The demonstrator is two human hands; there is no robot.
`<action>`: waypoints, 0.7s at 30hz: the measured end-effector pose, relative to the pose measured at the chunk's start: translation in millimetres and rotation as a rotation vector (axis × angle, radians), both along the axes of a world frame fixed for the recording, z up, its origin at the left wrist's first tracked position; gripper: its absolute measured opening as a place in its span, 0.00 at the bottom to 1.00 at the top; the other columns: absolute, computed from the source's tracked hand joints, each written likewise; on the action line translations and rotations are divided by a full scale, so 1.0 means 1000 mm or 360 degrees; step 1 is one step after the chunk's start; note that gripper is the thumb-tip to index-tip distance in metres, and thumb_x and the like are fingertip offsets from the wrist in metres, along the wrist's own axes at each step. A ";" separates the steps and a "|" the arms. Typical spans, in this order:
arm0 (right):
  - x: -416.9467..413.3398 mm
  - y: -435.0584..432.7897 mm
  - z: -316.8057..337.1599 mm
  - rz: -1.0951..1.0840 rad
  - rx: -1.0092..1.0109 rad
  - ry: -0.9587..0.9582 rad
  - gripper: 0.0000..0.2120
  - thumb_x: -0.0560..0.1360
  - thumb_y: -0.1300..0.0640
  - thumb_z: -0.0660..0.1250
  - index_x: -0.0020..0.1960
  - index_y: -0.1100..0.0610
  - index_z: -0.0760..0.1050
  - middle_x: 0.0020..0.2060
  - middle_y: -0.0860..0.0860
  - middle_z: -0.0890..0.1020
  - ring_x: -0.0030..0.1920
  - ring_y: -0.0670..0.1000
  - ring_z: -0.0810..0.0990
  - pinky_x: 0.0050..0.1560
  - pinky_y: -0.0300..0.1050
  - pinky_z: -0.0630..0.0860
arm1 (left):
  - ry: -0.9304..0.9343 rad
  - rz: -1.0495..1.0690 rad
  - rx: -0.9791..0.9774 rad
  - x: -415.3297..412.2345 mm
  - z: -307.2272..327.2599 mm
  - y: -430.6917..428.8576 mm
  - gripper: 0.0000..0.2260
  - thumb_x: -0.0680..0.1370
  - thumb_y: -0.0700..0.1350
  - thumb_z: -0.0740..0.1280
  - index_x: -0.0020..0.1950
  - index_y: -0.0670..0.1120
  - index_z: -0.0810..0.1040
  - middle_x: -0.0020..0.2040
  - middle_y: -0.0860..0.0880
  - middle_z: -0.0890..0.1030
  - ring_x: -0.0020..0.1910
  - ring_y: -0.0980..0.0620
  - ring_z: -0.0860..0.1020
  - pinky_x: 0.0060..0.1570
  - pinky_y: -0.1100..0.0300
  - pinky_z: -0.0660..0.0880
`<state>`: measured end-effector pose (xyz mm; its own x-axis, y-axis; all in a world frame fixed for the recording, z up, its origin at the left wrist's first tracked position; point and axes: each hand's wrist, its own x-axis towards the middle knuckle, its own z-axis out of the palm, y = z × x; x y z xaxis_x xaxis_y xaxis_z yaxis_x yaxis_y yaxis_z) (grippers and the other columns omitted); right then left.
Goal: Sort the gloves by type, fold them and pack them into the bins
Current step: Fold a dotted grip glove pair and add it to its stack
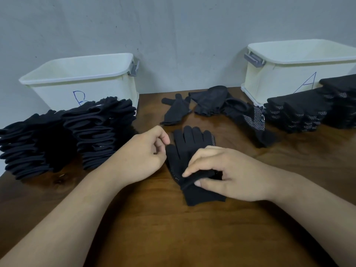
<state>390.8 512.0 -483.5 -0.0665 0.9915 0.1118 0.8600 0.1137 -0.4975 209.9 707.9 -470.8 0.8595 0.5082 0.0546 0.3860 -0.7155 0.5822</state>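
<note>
the dotted black glove (189,151) lies flat on the table (173,228), fingertips pointing away. to fold it well, keep the cuff edge square and bring it up over the palm in one pass. the right hand (221,172) rests palm down, its fingers (194,170) pinched shut on a fold of the glove. the left hand (146,153) sits curled just beside the glove's thumb, seemingly holding nothing.

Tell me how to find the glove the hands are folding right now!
Look at the middle of the brown wooden table, between the two cream plastic bins marked B and A. The black knit glove lies flat under both hands, fingers pointing at the wall. Unlike the loose gloves behind it, the right hand pinches its cuff, and the left hand touches its edge.
</note>
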 end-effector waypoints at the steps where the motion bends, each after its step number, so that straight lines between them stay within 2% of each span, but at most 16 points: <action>1: 0.000 0.001 -0.001 -0.0011 0.0023 0.0042 0.12 0.84 0.51 0.69 0.66 0.42 0.83 0.59 0.37 0.81 0.65 0.45 0.78 0.65 0.45 0.75 | 0.0029 -0.0005 0.0002 0.000 -0.001 0.001 0.13 0.79 0.40 0.69 0.56 0.58 0.74 0.44 0.54 0.83 0.40 0.55 0.80 0.40 0.66 0.77; 6: 0.003 -0.001 0.002 -0.0102 0.0096 0.0364 0.10 0.86 0.56 0.67 0.62 0.49 0.85 0.55 0.43 0.84 0.60 0.49 0.84 0.58 0.48 0.81 | 0.0012 -0.0005 -0.0087 -0.001 -0.004 0.008 0.15 0.78 0.44 0.74 0.58 0.59 0.73 0.46 0.57 0.82 0.45 0.57 0.80 0.47 0.62 0.76; 10: 0.004 -0.004 0.004 -0.0107 0.0108 0.0436 0.10 0.85 0.57 0.68 0.63 0.48 0.85 0.56 0.41 0.86 0.60 0.46 0.84 0.58 0.44 0.81 | 0.0007 -0.0032 -0.0108 -0.001 -0.006 0.012 0.16 0.78 0.47 0.76 0.58 0.60 0.73 0.47 0.59 0.82 0.48 0.58 0.79 0.52 0.60 0.76; 13: 0.007 -0.006 0.008 -0.0124 0.0128 0.0427 0.11 0.84 0.57 0.70 0.64 0.47 0.86 0.57 0.37 0.86 0.60 0.42 0.84 0.59 0.41 0.81 | 0.0008 -0.0047 -0.0111 0.000 -0.008 0.014 0.15 0.78 0.47 0.76 0.57 0.61 0.73 0.48 0.59 0.82 0.48 0.58 0.79 0.53 0.58 0.77; 16: 0.007 -0.007 0.011 -0.0081 0.0080 0.0397 0.13 0.83 0.58 0.71 0.65 0.47 0.85 0.60 0.35 0.85 0.64 0.37 0.82 0.65 0.37 0.78 | 0.0013 -0.0068 -0.0097 -0.002 -0.008 0.015 0.14 0.78 0.46 0.75 0.55 0.61 0.74 0.48 0.58 0.82 0.48 0.58 0.79 0.51 0.59 0.76; 21: 0.008 -0.003 0.006 -0.0046 -0.0048 0.0183 0.14 0.81 0.52 0.74 0.65 0.40 0.85 0.63 0.32 0.82 0.69 0.34 0.76 0.71 0.45 0.76 | -0.0029 -0.0127 0.0052 -0.004 -0.003 0.013 0.13 0.79 0.40 0.72 0.50 0.59 0.75 0.48 0.57 0.79 0.46 0.58 0.78 0.47 0.63 0.73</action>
<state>398.3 508.7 -477.1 -0.0260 0.9958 0.0873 0.7997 0.0732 -0.5959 206.3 721.0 -474.2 0.8958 0.4360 0.0860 0.3168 -0.7622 0.5645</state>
